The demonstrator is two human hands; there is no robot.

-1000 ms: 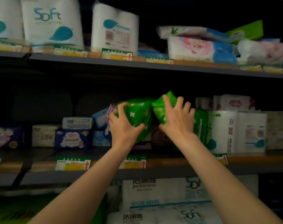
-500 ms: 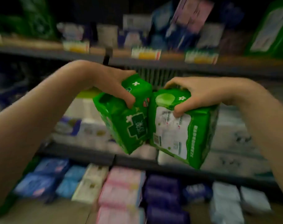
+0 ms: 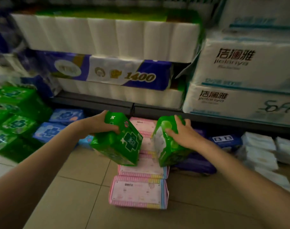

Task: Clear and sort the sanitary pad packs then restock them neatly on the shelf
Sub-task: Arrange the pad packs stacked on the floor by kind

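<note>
Both green packs have come down from the shelf to just above the floor. Left hand (image 3: 98, 124) grips one green pack (image 3: 117, 142) and right hand (image 3: 182, 133) grips the other (image 3: 167, 151), over the pink packs (image 3: 139, 190). This looks like sorting; next they likely go left, onto the green pile (image 3: 13, 119).

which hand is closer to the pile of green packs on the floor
Left. The left hand, gripping a green pack, is a short way right of the green pile. The right hand, gripping another green pack, is farther right, beyond the pink packs.
</note>
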